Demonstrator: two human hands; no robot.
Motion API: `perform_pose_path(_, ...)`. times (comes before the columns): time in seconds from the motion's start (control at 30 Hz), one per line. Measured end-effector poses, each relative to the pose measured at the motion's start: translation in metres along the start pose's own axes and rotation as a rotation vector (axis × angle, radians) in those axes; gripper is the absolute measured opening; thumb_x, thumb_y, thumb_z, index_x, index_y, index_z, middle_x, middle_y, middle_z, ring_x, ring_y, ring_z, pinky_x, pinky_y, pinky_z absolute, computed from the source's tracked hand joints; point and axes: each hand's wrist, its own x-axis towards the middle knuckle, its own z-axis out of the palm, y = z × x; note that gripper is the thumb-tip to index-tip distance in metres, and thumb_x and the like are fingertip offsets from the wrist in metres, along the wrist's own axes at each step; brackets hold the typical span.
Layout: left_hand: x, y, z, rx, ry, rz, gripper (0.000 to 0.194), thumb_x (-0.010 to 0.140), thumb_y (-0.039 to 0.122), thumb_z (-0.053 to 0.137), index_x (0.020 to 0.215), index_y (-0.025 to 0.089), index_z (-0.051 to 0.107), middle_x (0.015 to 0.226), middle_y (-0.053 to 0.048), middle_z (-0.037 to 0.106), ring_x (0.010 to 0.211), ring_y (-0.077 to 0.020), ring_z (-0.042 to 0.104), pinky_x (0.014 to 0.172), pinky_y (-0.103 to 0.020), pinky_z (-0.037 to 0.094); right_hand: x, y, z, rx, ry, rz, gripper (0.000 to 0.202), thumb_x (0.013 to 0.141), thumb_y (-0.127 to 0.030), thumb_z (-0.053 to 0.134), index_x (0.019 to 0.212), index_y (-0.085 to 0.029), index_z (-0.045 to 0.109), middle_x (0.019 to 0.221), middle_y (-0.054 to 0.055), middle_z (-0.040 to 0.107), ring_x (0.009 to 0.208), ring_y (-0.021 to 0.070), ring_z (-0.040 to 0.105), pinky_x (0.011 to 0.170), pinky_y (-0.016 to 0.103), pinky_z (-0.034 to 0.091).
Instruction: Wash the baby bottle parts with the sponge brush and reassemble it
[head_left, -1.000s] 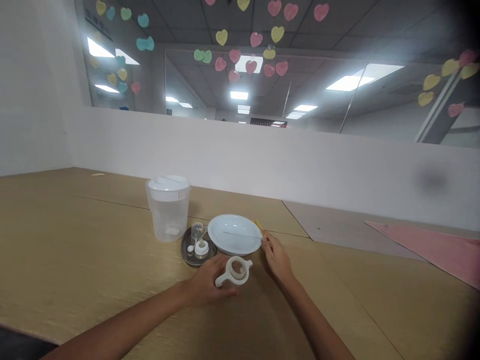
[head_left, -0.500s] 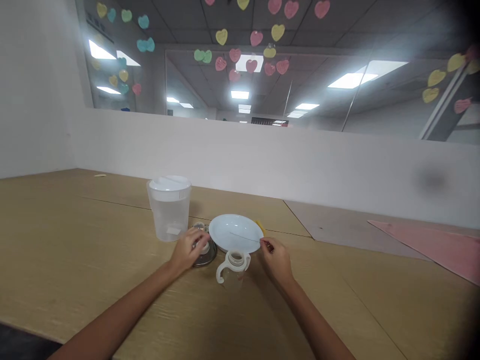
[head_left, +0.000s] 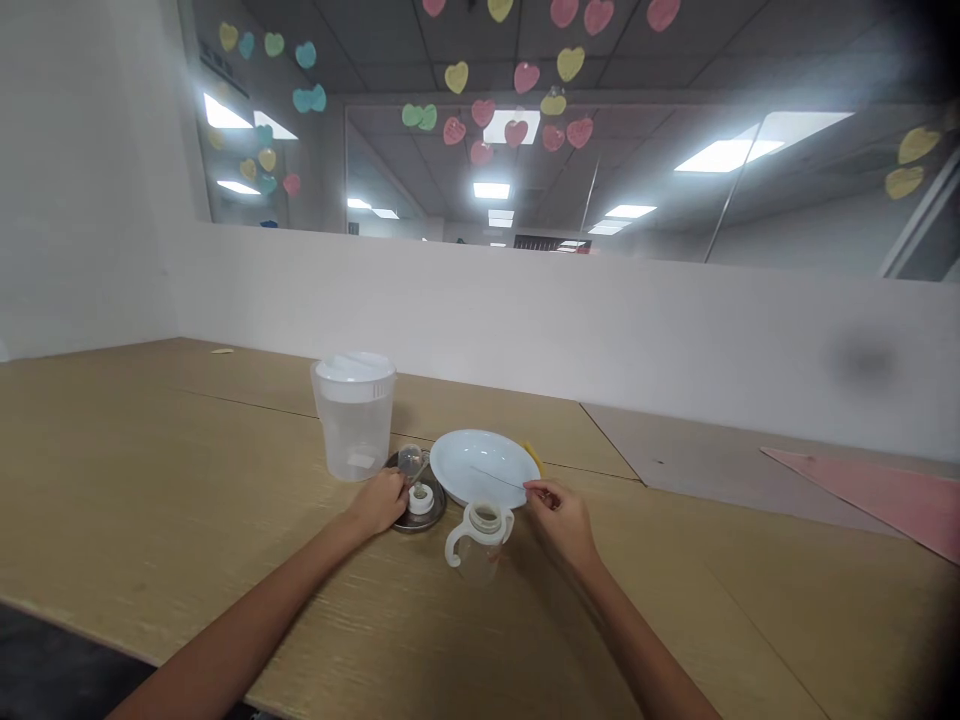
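Note:
My right hand [head_left: 561, 518] pinches one end of a thin, straight stick or wire [head_left: 495, 477], which reaches out over a shallow white bowl [head_left: 459, 448]. Curled at the left rim of a round dark metal plate [head_left: 437, 518] is my left hand [head_left: 384, 500], its fingertips partly hidden. On that plate lie a white bottle collar [head_left: 421, 499] with a teat in it and a clear dome cap [head_left: 410, 460]. In front of the bowl, between my hands, a clear baby bottle [head_left: 478, 560] with white side handles stands upright, its mouth uncovered.
A translucent lidded pitcher [head_left: 358, 430] stands behind the plate on the left. Something yellow [head_left: 533, 456] shows behind the bowl. Grey and pink sheets [head_left: 862, 490] cover the table's right rear, below a white wall [head_left: 525, 310]. The table's front edge is at lower left.
My left hand has drawn back from over the white collar to the plate's left rim, uncovering collar and cap. My right hand still holds the stick. The view has shifted slightly.

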Motion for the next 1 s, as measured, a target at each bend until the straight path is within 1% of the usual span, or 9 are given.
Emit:
perform_pose_path(0.07, 0.001, -0.001, -0.001, -0.002, -0.015, -0.006, 0.02, 0.082, 0.013, 0.041, 0.085, 0.014, 0.061, 0.093, -0.011, 0.065, 0.093, -0.022, 0.059, 0.085, -0.032, 0.043, 0.0, -0.002, 0.0, 0.03, -0.01, 0.028, 0.034, 0.063, -0.039, 0.052, 0.074, -0.013, 0.071, 0.05, 0.0, 0.052, 0.048, 0.0122, 0.043, 0.048, 0.024, 0.036)
perform_pose_path(0.2, -0.001, 0.002, -0.002, -0.005, -0.018, -0.016, 0.023, 0.077, 0.011, 0.044, 0.096, 0.015, 0.057, 0.097, -0.009, 0.064, 0.093, -0.0206, 0.06, 0.082, -0.029, 0.044, 0.0, -0.004, 0.0, 0.099, -0.023, 0.098, 0.033, 0.06, -0.037, 0.053, 0.073, -0.013, 0.071, 0.05, -0.001, 0.052, 0.049, 0.0121, 0.043, 0.049, 0.024, 0.036)
perform_pose_path(0.3, -0.004, 0.006, -0.001, 0.013, -0.003, -0.046, 0.033, 0.073, 0.01, 0.046, 0.104, 0.014, 0.054, 0.101, -0.012, 0.062, 0.094, -0.0239, 0.059, 0.081, -0.033, 0.044, 0.0, -0.006, -0.001, 0.127, -0.029, 0.123, 0.03, 0.059, -0.034, 0.052, 0.072, -0.014, 0.071, 0.054, 0.0, 0.055, 0.052, 0.0125, 0.045, 0.051, 0.024, 0.037)
perform_pose_path(0.4, -0.007, 0.009, 0.001, 0.049, -0.011, -0.057, 0.039, 0.073, 0.01, 0.046, 0.111, 0.014, 0.053, 0.104, -0.014, 0.059, 0.093, -0.0263, 0.059, 0.082, -0.037, 0.044, -0.002, -0.007, -0.001, 0.115, -0.032, 0.123, 0.029, 0.06, -0.034, 0.051, 0.071, -0.014, 0.07, 0.057, 0.001, 0.058, 0.054, 0.0132, 0.047, 0.053, 0.025, 0.038)
perform_pose_path(0.6, -0.004, 0.009, -0.001, 0.133, -0.089, -0.032, 0.032, 0.083, 0.013, 0.037, 0.106, 0.016, 0.058, 0.101, -0.013, 0.059, 0.09, -0.0243, 0.06, 0.08, -0.035, 0.045, -0.006, -0.012, 0.001, 0.048, -0.065, 0.081, 0.03, 0.061, -0.032, 0.047, 0.071, -0.015, 0.07, 0.054, 0.0, 0.054, 0.053, 0.0135, 0.045, 0.052, 0.025, 0.038)
perform_pose_path(0.7, -0.004, 0.008, -0.004, 0.128, -0.114, -0.004, 0.029, 0.083, 0.014, 0.038, 0.102, 0.017, 0.06, 0.101, -0.012, 0.06, 0.09, -0.023, 0.061, 0.08, -0.033, 0.044, -0.008, -0.016, 0.001, 0.025, -0.085, 0.07, 0.03, 0.063, -0.033, 0.046, 0.069, -0.016, 0.07, 0.056, 0.001, 0.056, 0.054, 0.0144, 0.048, 0.054, 0.025, 0.038)
perform_pose_path(0.83, -0.005, 0.01, -0.006, 0.104, -0.102, -0.005, 0.024, 0.083, 0.014, 0.042, 0.096, 0.017, 0.062, 0.1, -0.011, 0.062, 0.09, -0.0219, 0.061, 0.08, -0.031, 0.044, -0.011, -0.021, 0.0, -0.001, -0.113, 0.115, 0.032, 0.065, -0.033, 0.045, 0.069, -0.015, 0.071, 0.055, 0.002, 0.059, 0.053, 0.015, 0.05, 0.053, 0.026, 0.038)
perform_pose_path(0.9, -0.004, 0.01, -0.006, 0.093, -0.086, -0.024, 0.022, 0.081, 0.014, 0.043, 0.092, 0.016, 0.062, 0.097, -0.011, 0.063, 0.091, -0.0218, 0.061, 0.079, -0.029, 0.044, -0.011, -0.022, -0.001, 0.011, -0.115, 0.142, 0.032, 0.065, -0.033, 0.046, 0.07, -0.014, 0.072, 0.052, 0.001, 0.058, 0.05, 0.0143, 0.049, 0.051, 0.026, 0.037)
perform_pose_path(1.0, -0.004, 0.011, -0.01, 0.081, -0.052, -0.068, 0.02, 0.078, 0.012, 0.046, 0.089, 0.016, 0.062, 0.094, -0.01, 0.064, 0.088, -0.0219, 0.061, 0.075, -0.028, 0.044, -0.011, -0.021, -0.001, 0.067, -0.102, 0.164, 0.031, 0.064, -0.032, 0.047, 0.071, -0.013, 0.071, 0.053, 0.002, 0.06, 0.046, 0.0131, 0.049, 0.048, 0.026, 0.038)
